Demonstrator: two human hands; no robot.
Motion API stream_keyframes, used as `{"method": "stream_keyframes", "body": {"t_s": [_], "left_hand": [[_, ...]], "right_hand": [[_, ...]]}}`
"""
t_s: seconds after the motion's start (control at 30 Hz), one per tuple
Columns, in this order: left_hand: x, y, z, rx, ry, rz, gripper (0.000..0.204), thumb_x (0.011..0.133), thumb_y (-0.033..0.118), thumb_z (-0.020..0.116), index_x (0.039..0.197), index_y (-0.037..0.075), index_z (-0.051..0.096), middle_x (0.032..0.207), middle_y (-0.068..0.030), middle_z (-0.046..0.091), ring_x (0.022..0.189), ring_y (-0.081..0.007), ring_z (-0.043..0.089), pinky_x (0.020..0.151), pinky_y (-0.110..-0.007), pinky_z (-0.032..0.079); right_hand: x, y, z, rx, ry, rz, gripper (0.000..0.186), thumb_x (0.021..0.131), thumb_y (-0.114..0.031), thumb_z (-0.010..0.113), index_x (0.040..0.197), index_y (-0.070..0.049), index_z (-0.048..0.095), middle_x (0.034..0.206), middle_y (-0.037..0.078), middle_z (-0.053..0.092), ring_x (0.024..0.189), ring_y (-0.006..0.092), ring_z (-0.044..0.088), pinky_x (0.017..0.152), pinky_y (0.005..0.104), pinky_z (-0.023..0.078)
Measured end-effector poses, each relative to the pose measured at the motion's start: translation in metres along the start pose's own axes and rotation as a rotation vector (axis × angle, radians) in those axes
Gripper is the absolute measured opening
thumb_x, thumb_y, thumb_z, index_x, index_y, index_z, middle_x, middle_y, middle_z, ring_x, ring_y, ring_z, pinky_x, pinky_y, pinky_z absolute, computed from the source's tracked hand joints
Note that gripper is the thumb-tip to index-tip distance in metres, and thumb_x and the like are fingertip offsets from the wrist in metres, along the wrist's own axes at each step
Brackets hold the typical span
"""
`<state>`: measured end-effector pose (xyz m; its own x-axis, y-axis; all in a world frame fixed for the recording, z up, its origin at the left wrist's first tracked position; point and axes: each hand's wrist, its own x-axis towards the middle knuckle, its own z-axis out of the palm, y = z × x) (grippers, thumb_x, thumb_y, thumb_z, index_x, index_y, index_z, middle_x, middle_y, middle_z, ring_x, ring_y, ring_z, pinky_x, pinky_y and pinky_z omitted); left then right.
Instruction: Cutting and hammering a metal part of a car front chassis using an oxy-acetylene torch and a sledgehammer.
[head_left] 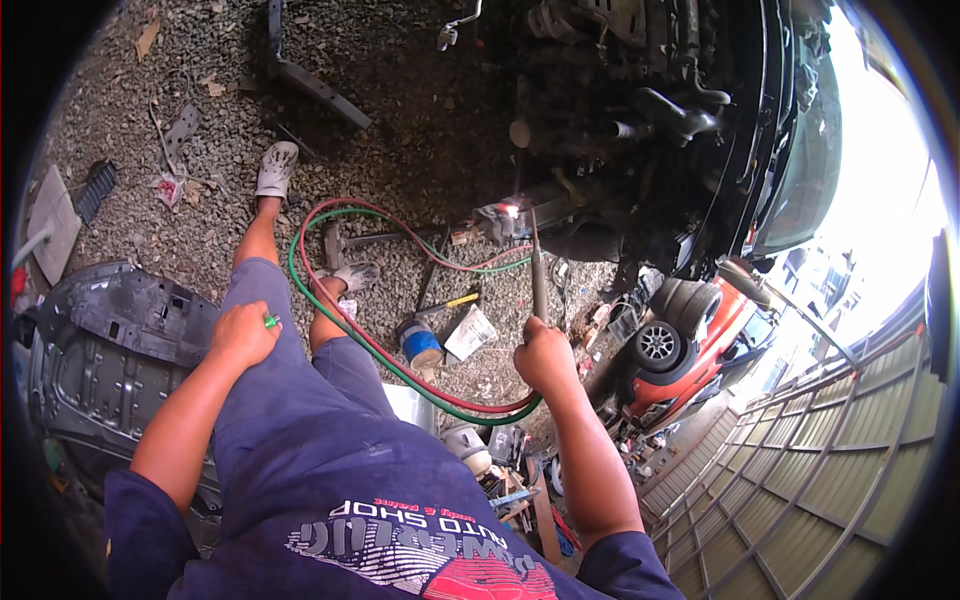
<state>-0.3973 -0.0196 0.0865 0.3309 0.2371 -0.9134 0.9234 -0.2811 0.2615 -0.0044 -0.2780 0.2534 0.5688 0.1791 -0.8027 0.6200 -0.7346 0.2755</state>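
My right hand (547, 355) is closed around the handle of a gas torch (539, 285), which points away from me. By its tip, a bright glow (513, 211) shows at a metal part (495, 222) beneath the vehicle's front end. A red hose (370, 343) and a green hose (385, 362) run from near my right hand and loop over my legs. Against my left thigh rests my left hand (245, 335), its fingers curled round a small green object (271, 321), mostly hidden; I cannot make out its kind.
A dark vehicle with exposed underparts (640, 120) fills the upper right. On the gravel lie a hammer (335, 245), a blue can (420, 343) and a white container (470, 332). A black plastic panel (130, 320) stands left. Wheels (660, 343) and an orange car (690, 370) are at right.
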Motion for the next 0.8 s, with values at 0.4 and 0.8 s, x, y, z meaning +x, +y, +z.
{"method": "stream_keyframes", "body": {"t_s": [0.4,0.8], "left_hand": [[0.000,0.001,-0.001,-0.005,-0.003,-0.011,0.035,0.097,0.038,0.079,0.109,0.005,0.078,0.108,-0.0246,0.080,0.108,-0.0459,0.076,0.096,-0.056,0.059],[0.000,-0.001,-0.001,-0.019,0.005,-0.019,0.035,0.097,0.037,0.079,0.110,0.004,0.078,0.108,-0.0255,0.080,0.108,-0.0463,0.076,0.096,-0.057,0.059]], "right_hand": [[0.020,0.007,0.005,0.020,0.101,0.036,0.020,0.087,-0.008,0.066,0.105,0.000,0.070,0.099,0.032,0.077,0.099,0.0517,0.076,0.095,0.0585,0.060],[0.024,-0.016,-0.015,-0.028,-0.029,0.003,0.026,0.093,-0.007,0.061,0.118,0.000,0.069,0.115,0.034,0.076,0.110,0.0498,0.077,0.101,0.0558,0.061]]}}
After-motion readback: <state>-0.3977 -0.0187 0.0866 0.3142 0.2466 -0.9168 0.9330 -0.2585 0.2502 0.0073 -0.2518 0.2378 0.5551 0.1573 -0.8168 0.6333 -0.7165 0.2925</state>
